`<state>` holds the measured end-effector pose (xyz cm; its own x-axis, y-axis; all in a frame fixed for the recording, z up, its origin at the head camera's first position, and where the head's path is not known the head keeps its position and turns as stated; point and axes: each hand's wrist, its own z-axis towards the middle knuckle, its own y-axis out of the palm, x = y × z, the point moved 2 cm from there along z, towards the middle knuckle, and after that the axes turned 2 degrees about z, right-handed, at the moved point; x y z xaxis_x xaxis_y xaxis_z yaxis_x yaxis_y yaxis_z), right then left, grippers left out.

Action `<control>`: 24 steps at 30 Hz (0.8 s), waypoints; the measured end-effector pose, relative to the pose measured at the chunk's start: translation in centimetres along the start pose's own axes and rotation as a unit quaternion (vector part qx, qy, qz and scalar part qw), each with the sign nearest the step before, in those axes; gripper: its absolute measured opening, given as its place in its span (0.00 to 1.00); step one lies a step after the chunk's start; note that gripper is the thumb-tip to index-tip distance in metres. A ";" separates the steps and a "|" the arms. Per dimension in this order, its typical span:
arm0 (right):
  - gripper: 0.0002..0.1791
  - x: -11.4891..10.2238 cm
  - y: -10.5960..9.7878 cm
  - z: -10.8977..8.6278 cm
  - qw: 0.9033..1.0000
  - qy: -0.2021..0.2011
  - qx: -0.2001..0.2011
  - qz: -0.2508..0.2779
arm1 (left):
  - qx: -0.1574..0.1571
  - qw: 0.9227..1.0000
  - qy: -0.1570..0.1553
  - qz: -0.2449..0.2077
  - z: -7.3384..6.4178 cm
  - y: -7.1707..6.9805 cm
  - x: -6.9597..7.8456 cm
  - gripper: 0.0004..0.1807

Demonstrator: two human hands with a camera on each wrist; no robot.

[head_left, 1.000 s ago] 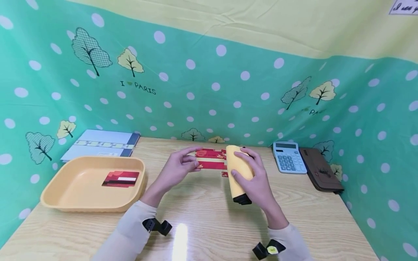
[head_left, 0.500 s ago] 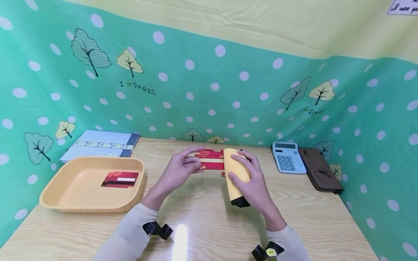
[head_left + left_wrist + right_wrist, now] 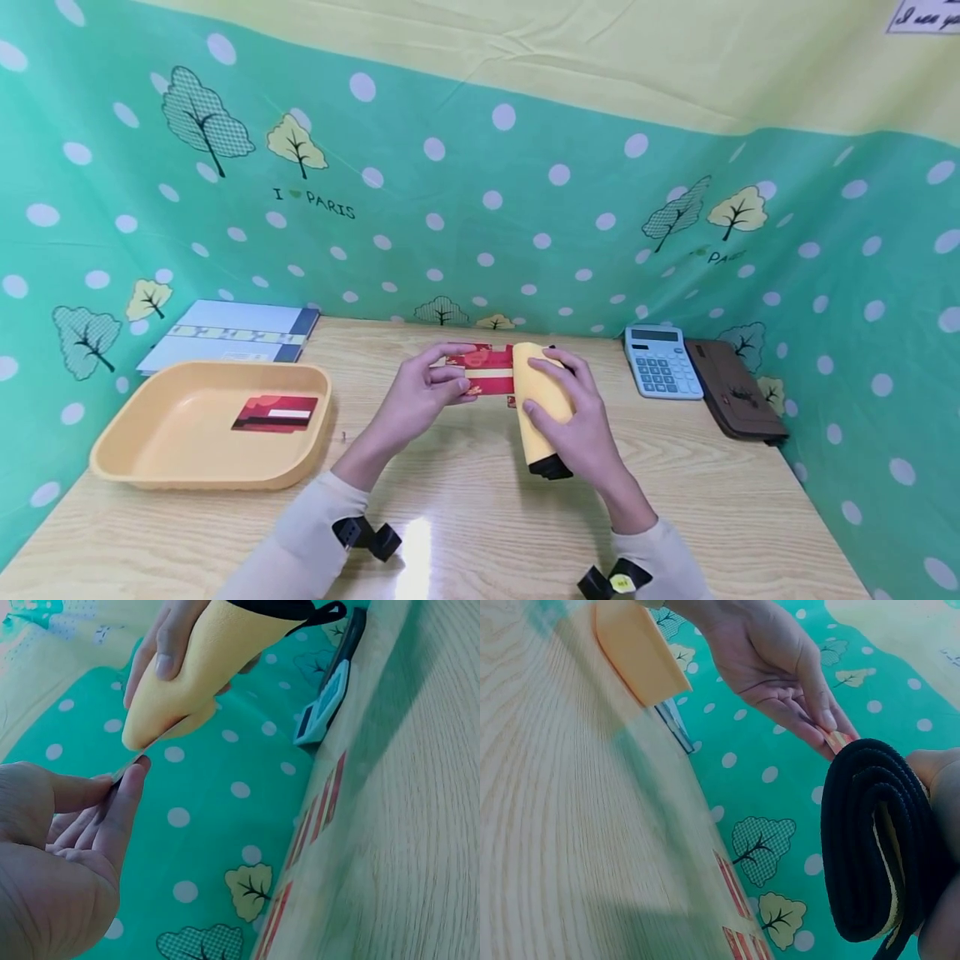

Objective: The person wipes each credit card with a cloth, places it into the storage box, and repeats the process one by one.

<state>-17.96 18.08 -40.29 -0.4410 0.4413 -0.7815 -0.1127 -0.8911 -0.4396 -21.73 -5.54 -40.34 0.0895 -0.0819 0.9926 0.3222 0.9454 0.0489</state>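
Note:
My left hand (image 3: 420,396) pinches a thin red card (image 3: 836,740) between thumb and fingers. The card's far end meets the yellow cloth roll (image 3: 549,396); whether it goes into a fold is hard to tell. My right hand (image 3: 583,421) grips that roll from its right side, fingers over the top and thumb nearer the front. Dark layers show at the roll's end (image 3: 855,847) in the right wrist view. Flat red pieces with pale stripes (image 3: 324,796) lie on the table beyond the hands, partly hidden by the roll in the head view.
A light orange tray (image 3: 217,368) stands at the left, with red cards (image 3: 275,413) in it. Behind it lies a pale blue folder (image 3: 232,317). At the right back are a blue calculator (image 3: 663,364) and a brown wallet (image 3: 738,392). A green curtain (image 3: 420,192) encloses the table.
My left hand has shifted slightly right, closer to the yellow cloth roll. The right hand and the roll have drifted a little left and nearer. Both grips look unchanged.

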 end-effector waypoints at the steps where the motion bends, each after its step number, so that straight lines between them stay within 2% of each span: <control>1: 0.29 0.0 0.1 0.0 1.000 -0.002 -0.001 0.001 | -0.001 1.000 -0.001 -0.001 0.0 0.0 0.0 0.25; 9: 0.29 -0.4 0.6 -0.2 1.000 -0.018 -0.012 0.005 | -0.009 1.000 -0.006 -0.017 0.0 0.8 -0.2 0.24; 17: 0.29 -0.9 1.3 -0.5 0.998 -0.051 -0.026 -0.010 | -0.020 0.999 0.006 -0.027 -0.1 1.5 -0.4 0.23; 24: 0.30 -1.5 1.8 -0.8 0.998 -0.045 -0.042 0.001 | -0.019 0.999 0.005 -0.028 -0.1 1.8 -0.6 0.23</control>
<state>-16.81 15.88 -40.27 -0.5206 0.4240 -0.7411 -0.0381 -0.8787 -0.4759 -21.05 -3.80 -40.88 0.0793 -0.1369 0.9874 0.3628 0.9265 0.0994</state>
